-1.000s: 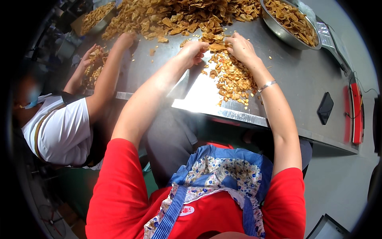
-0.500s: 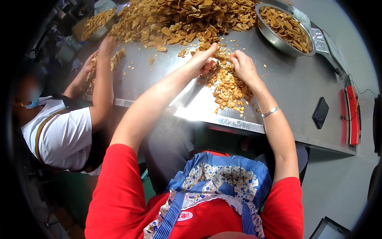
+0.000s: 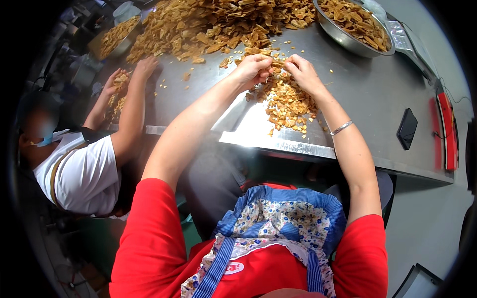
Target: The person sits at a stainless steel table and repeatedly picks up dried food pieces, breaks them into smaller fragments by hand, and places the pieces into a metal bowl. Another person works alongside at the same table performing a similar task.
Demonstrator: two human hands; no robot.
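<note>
My left hand (image 3: 254, 69) is closed, thumb against fingers, over the near side of the large heap. Close to its right, my right hand (image 3: 302, 74) pinches too. A dried brown slice (image 3: 278, 64) spans the small gap between the fingertips of both hands; its far details are too small to make out. Below the hands lies a loose pile of small yellow-brown bits (image 3: 289, 105), spread toward the table's front edge. Beyond the hands, a large heap of dried brown slices (image 3: 218, 25) covers the back of the steel table (image 3: 357, 114).
A metal bowl (image 3: 343, 43) of slices stands at the back right, another bowl (image 3: 130, 40) at the back left. At right lie a black phone (image 3: 407, 128) and a red, long object (image 3: 447, 131). On my left, a co-worker's hands (image 3: 144, 67) handle slices.
My hands have come closer together, and my left thumb has folded down from its raised position. The co-worker's hands have shifted. The whole view has tilted slightly.
</note>
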